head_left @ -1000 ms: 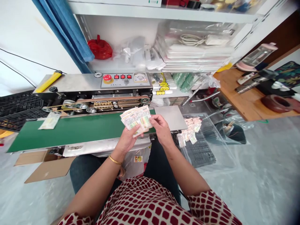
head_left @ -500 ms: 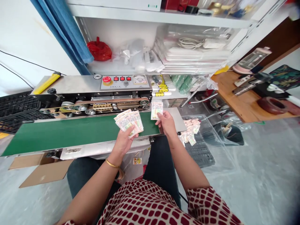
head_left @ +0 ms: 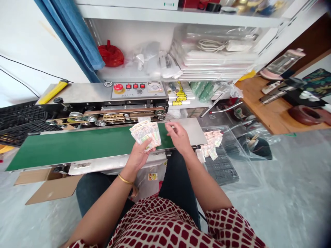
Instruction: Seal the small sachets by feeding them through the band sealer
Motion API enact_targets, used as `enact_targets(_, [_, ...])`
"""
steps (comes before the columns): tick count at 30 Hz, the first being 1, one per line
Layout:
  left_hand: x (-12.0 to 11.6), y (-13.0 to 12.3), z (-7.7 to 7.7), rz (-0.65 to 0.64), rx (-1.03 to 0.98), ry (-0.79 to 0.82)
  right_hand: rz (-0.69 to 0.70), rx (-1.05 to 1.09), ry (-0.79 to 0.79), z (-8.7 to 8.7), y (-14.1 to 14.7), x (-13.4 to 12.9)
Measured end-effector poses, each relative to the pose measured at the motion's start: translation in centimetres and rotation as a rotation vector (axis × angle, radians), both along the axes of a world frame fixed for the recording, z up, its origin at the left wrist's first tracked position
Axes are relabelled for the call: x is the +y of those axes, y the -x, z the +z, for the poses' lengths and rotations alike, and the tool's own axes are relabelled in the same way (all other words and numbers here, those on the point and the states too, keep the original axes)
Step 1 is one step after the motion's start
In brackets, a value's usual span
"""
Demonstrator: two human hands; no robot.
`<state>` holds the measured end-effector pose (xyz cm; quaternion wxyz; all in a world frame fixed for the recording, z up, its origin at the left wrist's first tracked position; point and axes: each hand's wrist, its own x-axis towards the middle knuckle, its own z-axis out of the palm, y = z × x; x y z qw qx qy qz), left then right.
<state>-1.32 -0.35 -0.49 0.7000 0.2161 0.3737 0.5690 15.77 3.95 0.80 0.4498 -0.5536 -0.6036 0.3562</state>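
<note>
Left hand [head_left: 139,154] gripped a fanned stack of small, flat, clear-and-white printed packets [head_left: 141,131] with orange-patterned edges. Thumb lay across the near part of the stack, other fingers underneath; packets spread out past the fingertips toward the far side. Stack was above the long green flat conveyor belt [head_left: 72,146], toward its right end.

Right hand [head_left: 179,137] was right of the stack, apart from it, over the join between belt and the smooth silver metal plate [head_left: 192,129]. Its fingers were bent and loosely parted; couldn't tell whether thumb and forefinger tips met.

One pale flat packet [head_left: 144,119] showed just beyond the stack's far edge, beside the row of silver pulleys and brown drive belts [head_left: 124,111]; its near part was hidden. Grey control panel with red buttons [head_left: 138,90] sat farther back.

Near right, below the plate: heap of pinkish-white packets [head_left: 213,137] in a clear plastic bin [head_left: 249,162]. Open brown cardboard box [head_left: 53,189] lay near left, under the belt.
</note>
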Motion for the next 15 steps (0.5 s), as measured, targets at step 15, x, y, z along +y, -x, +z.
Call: enact_targets(15, [0.1,-0.6,-0.4,-0.004,0.074,0.019,0.060,0.450,0.342,-1.4,-1.1,-0.3])
